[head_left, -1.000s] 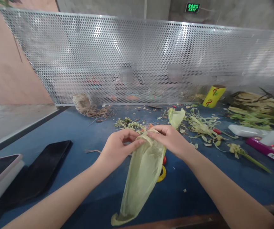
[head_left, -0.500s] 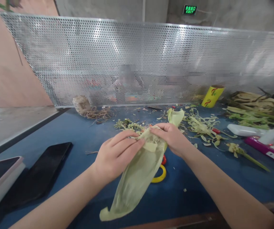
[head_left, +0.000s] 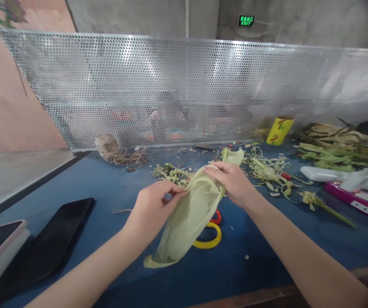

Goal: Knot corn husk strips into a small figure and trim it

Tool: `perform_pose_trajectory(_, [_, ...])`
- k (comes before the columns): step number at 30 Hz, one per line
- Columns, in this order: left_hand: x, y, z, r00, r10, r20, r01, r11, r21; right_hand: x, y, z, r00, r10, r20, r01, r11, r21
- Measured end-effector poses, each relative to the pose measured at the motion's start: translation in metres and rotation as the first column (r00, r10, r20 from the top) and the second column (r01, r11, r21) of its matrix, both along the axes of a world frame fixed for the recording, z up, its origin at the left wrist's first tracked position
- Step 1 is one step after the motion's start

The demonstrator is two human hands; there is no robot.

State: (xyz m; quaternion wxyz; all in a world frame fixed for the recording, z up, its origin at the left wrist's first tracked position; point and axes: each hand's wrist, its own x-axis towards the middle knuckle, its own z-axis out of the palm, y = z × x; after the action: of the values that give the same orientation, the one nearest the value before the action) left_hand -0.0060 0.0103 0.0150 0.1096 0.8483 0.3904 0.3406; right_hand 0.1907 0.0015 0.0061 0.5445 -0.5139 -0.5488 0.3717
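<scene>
A pale green corn husk (head_left: 188, 222) hangs between my two hands, its broad end drooping down toward me. My left hand (head_left: 156, 203) pinches its left edge between thumb and fingertips. Higher up, my right hand (head_left: 231, 182) grips the husk with the thumb on top; part of the husk sticks out past the fingers. Partly covered beneath it lie the scissors, with one yellow handle loop (head_left: 214, 239) and a red one showing; the blades are hidden. Small green plant bits (head_left: 172, 172) are scattered just beyond my left hand.
Brown twine (head_left: 132, 158) lies at the back left, and a black phone (head_left: 65, 239) at the left. Husk scraps (head_left: 270, 169), a yellow cardboard tube (head_left: 280, 130) and a purple power strip (head_left: 357, 199) are on the right. A perforated metal screen (head_left: 184, 85) borders the far edge.
My left hand's fingers have drawn back to a pinch on the husk's edge. The husk's lower end has risen and swung right, uncovering more of the yellow scissor handle. The view has shifted slightly.
</scene>
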Motion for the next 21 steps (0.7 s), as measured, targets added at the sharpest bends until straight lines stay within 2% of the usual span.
perform_pose_trajectory(2, [-0.002,0.0,-0.002,1.0,-0.022,-0.015,0.024,0.983,0.183,0.0,0.0,0.0,1.0,-0.007,-0.022,0.007,1.0,-0.004])
perform_pose_trajectory(3, [-0.003,-0.001,-0.003,0.999,-0.044,-0.02,0.048,0.955,0.294,0.0,0.0,0.0,0.999,-0.009,-0.034,0.008,1.0,-0.01])
perform_pose_trajectory(6, [-0.005,-0.001,-0.004,0.989,-0.141,-0.048,0.143,0.806,0.575,-0.001,0.0,0.002,0.996,0.016,-0.087,-0.019,0.999,-0.035])
perform_pose_trajectory(7, [-0.006,0.0,-0.005,0.983,-0.172,-0.06,0.171,0.759,0.629,-0.001,-0.001,0.003,0.993,0.03,-0.112,-0.035,0.998,-0.047])
perform_pose_trajectory(9, [-0.008,0.002,-0.006,0.971,-0.227,-0.077,0.218,0.702,0.678,-0.002,-0.002,0.005,0.985,0.052,-0.167,-0.064,0.996,-0.068])
perform_pose_trajectory(12, [-0.012,0.003,-0.009,0.959,-0.269,-0.095,0.257,0.673,0.694,-0.003,-0.003,0.006,0.972,0.07,-0.225,-0.093,0.992,-0.09])
perform_pose_trajectory(16, [-0.013,0.0,-0.006,0.962,-0.244,-0.119,0.255,0.659,0.707,-0.002,-0.002,0.006,0.965,0.087,-0.247,-0.111,0.99,-0.083])
perform_pose_trajectory(21, [-0.005,-0.002,0.003,0.982,-0.154,-0.109,0.188,0.755,0.628,0.001,0.0,0.003,0.982,0.09,-0.167,-0.097,0.995,-0.037])
